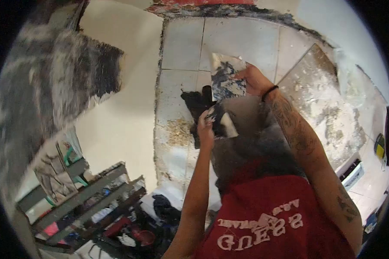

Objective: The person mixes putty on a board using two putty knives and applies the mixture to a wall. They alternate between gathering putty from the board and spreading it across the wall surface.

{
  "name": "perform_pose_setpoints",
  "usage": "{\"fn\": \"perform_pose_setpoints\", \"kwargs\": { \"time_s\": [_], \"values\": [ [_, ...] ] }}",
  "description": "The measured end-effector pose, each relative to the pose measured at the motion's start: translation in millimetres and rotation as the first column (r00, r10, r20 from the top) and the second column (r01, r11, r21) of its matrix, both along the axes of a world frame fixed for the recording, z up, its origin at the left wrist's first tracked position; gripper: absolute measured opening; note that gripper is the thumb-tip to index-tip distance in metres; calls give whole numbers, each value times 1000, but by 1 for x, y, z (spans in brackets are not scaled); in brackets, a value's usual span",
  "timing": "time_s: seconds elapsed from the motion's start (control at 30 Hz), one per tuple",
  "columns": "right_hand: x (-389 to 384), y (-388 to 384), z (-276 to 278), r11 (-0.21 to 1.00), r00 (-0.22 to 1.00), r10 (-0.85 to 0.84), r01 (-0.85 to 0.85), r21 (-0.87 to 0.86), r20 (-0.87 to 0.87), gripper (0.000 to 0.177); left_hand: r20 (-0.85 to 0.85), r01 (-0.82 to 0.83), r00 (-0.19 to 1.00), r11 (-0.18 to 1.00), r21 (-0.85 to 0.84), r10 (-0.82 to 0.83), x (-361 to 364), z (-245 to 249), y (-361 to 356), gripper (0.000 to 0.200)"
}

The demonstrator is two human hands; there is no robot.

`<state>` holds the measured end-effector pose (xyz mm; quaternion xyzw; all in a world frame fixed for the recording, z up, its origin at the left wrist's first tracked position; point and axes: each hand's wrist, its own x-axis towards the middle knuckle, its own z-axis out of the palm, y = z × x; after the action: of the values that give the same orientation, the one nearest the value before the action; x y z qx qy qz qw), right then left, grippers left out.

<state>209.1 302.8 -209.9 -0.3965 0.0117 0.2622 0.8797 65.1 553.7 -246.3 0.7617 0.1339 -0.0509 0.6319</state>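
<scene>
My right hand (pixel 256 80) grips the edge of a flat, roughly rectangular piece (pixel 227 82), off-white with patchy black and dark blue blotches. It is held up over the tiled floor, fingers on its right side. Just below, my left hand (pixel 206 124) has its fingers closed on a smaller dark piece (pixel 219 122) with a pale strip at its right side. That piece overlaps my dark trousers (pixel 255 151) in this view. Behind my left hand, a black shape (pixel 195 103) lies low over the floor.
Crumbled debris (pixel 177 134) is scattered on the tiles. A large dusty board (pixel 328 116) lies to the right. On the left stand a cream panel (pixel 121 142) with ragged dark patches and a slatted grey rack (pixel 86 203) with clothes and items around it.
</scene>
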Motion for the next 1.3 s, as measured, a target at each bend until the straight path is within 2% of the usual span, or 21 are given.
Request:
{"fn": "perform_pose_setpoints", "kwargs": {
  "time_s": [0.03, 0.1, 0.13, 0.2, 0.23, 0.27, 0.33, 0.37, 0.4, 0.47, 0.5, 0.53, 0.63, 0.67, 0.77, 0.93, 1.03, 1.13, 1.3],
  "values": [
    [13, 14, -3, 994, 992, 17, -3, -108, 128, 26, 2, 45, 999, 995, 91, -46, 15, -10, -3, 66],
    [41, 42, -6, 945, 929, 63, 62, -322, 364, 19, 80, 188, 968, 899, 396, -238, 37, -47, 3, 68],
    [53, 59, -20, 816, 752, 196, 231, -530, 629, 21, 31, 209, 970, 899, 385, -239, 44, -51, 2, 68],
    [78, 103, -44, 686, 458, 320, 492, -537, 829, 22, -69, 230, 973, 906, 354, -220, 55, -46, -7, 68],
    [90, 133, -52, 725, 411, 230, 533, -437, 882, 21, -128, 238, 970, 911, 337, -206, 56, -53, -2, 66],
    [101, 165, -61, 811, 566, 180, 378, -447, 805, 19, -188, 239, 964, 916, 321, -186, 56, -60, 5, 65],
    [133, 221, -63, 801, 580, 244, 332, -499, 777, 16, -284, 232, 948, 928, 291, -147, 58, -70, 10, 62],
    [148, 245, -55, 706, 455, 346, 450, -547, 820, 15, -330, 238, 933, 934, 267, -143, 56, -71, 14, 61],
    [159, 279, -59, 700, 427, 245, 543, -464, 870, 18, -374, 245, 916, 939, 241, -143, 52, -70, 15, 59],
    [179, 336, -56, 849, 670, -109, 447, -282, 734, 25, -434, 263, 888, 943, 202, -155, 46, -65, 19, 57],
    [187, 356, -44, 949, 879, -246, 303, -82, 408, 27, -451, 269, 878, 945, 185, -162, 48, -63, 20, 55],
    [197, 374, -36, 958, 971, -237, 231, 172, 14, 30, -463, 278, 869, 945, 169, -173, 50, -61, 22, 54],
    [218, 413, -34, 895, 879, -424, 444, -50, 217, 41, -474, 298, 855, 947, 116, -211, 72, -62, 18, 50],
    [221, 418, -33, 900, 896, -415, 430, -73, 159, 44, -477, 303, 851, 947, 102, -221, 76, -61, 17, 49],
    [230, 425, -30, 867, 857, -465, 492, -84, 221, 47, -490, 313, 840, 946, 82, -235, 81, -57, 15, 45],
    [244, 428, -18, 889, 882, -434, 452, -71, 183, 47, -508, 297, 829, 954, 48, -232, 84, -44, 10, 40],
    [246, 434, -13, 899, 899, -395, 421, -122, 189, 47, -423, 369, 866, 911, 183, -265, 95, -34, 8, 34],
    [249, 436, -14, 896, 901, -372, 412, -167, 222, 47, -509, 309, 832, 946, 97, -220, 90, -37, 7, 31],
    [248, 428, -5, 920, 937, -266, 317, -230, 226, 48, -457, 284, 857, 958, 32, -239, 78, -52, 9, 33]
  ]
}}
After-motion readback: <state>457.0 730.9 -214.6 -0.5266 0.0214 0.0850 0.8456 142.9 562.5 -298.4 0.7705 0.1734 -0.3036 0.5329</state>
